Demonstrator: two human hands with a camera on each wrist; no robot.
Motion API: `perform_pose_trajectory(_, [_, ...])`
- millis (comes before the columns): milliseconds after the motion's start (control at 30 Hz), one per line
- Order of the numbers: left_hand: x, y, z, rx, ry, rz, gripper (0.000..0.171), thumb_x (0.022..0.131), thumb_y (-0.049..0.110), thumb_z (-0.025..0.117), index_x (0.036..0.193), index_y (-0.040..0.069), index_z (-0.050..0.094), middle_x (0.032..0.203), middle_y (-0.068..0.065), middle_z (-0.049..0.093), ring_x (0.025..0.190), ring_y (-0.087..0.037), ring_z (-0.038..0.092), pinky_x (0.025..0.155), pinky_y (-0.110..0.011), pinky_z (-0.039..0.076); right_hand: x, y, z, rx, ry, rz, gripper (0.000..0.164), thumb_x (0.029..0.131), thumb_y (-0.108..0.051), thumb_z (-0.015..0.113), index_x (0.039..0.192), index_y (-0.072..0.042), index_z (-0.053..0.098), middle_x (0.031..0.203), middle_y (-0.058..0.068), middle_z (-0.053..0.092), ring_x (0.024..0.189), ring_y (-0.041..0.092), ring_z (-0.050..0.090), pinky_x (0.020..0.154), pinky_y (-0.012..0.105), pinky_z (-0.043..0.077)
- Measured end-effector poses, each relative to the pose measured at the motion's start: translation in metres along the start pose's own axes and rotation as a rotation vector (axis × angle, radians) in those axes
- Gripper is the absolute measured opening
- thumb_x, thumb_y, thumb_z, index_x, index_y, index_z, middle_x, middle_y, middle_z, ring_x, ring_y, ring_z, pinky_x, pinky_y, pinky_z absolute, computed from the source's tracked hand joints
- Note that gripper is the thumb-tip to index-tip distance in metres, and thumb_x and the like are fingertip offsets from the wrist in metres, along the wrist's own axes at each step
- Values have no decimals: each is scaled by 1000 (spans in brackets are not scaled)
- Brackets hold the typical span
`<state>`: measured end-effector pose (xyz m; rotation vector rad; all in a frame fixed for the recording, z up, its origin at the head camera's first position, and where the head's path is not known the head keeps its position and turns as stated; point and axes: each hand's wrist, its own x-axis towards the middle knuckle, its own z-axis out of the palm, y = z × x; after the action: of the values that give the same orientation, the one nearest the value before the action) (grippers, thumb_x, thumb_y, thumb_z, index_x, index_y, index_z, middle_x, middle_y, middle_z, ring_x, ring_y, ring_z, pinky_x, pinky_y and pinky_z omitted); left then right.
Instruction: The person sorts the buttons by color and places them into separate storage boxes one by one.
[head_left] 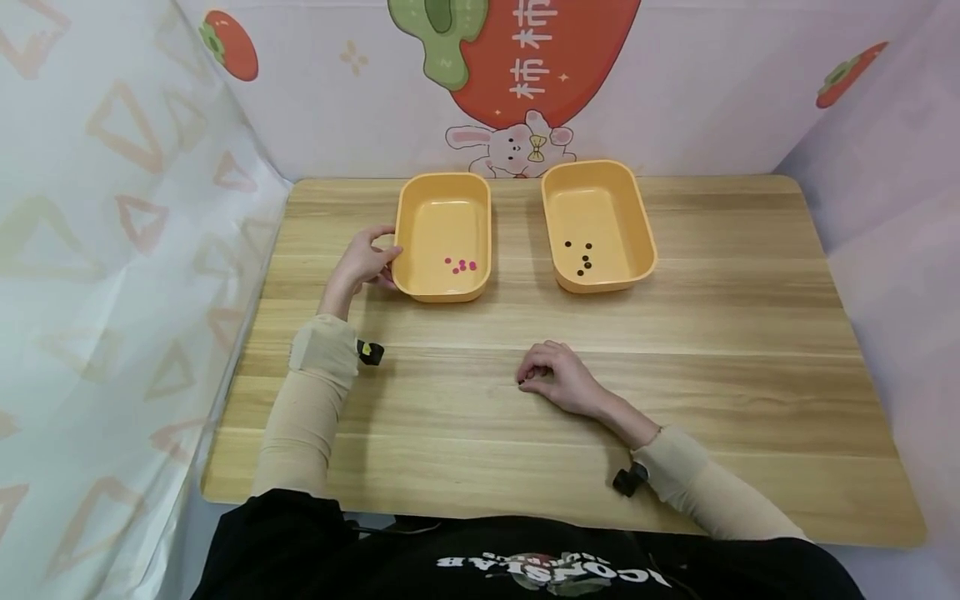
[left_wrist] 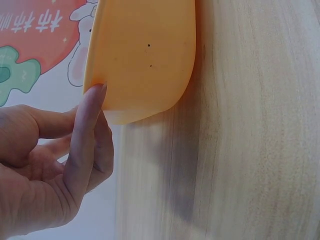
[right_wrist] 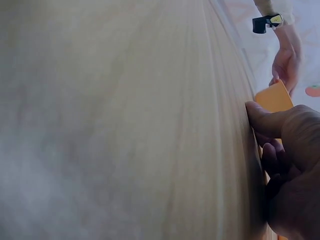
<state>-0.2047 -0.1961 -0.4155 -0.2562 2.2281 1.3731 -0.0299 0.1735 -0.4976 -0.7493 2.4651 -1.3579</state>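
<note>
Two yellow plastic trays stand at the back of the wooden table. In the left tray (head_left: 442, 221) lie several small pink beads (head_left: 462, 265). Several small black beads (head_left: 588, 265) lie in the right tray (head_left: 596, 212). My left hand (head_left: 365, 260) grips the left tray at its left side; in the left wrist view, the fingers (left_wrist: 85, 135) meet its rim. Low over the middle of the table, my right hand (head_left: 561, 379) pinches a tiny dark bead (head_left: 521, 382) between thumb and forefinger. The right wrist view hides that bead behind the thumb (right_wrist: 265, 119).
The wooden table (head_left: 465, 450) extends in front of the trays and out to the right. A printed cloth wall (head_left: 690, 100) rises directly behind them. White patterned sheeting (head_left: 112, 292) hangs along the left side.
</note>
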Motion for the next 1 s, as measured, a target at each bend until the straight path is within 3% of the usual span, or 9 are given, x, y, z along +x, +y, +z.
perform_pose_trajectory(267, [0,-1,0,6,1,-3,62,115,18,58,172,10,35,82,-7,70,54,-10,67,59,-33,70,-2,0,1,14,33,11,16,93,-7,88,92,-14,74,88,-2,72,87,11,59,87,28,46])
perform_pose_trajectory(467, [-2,0,1,9,5,13,61,115,17,57,171,9,36,84,-11,72,55,-9,68,59,-33,71,-1,0,-4,237,96,124,5,98,-1,80,102,-3,79,92,11,78,82,5,66,73,17,54])
perform_pose_trajectory(633, [0,-1,1,10,-5,7,61,115,17,57,171,9,36,82,-9,72,55,-10,68,61,-36,71,-2,1,-12,387,149,193,13,95,4,82,108,4,82,96,23,80,77,4,67,64,16,55])
perform_pose_trajectory(1000, [2,-1,-1,3,-8,5,61,115,18,58,172,11,35,81,-8,70,55,-10,68,60,-34,71,-4,5,-46,370,226,218,21,93,7,82,113,9,79,104,24,82,81,3,70,70,15,59])
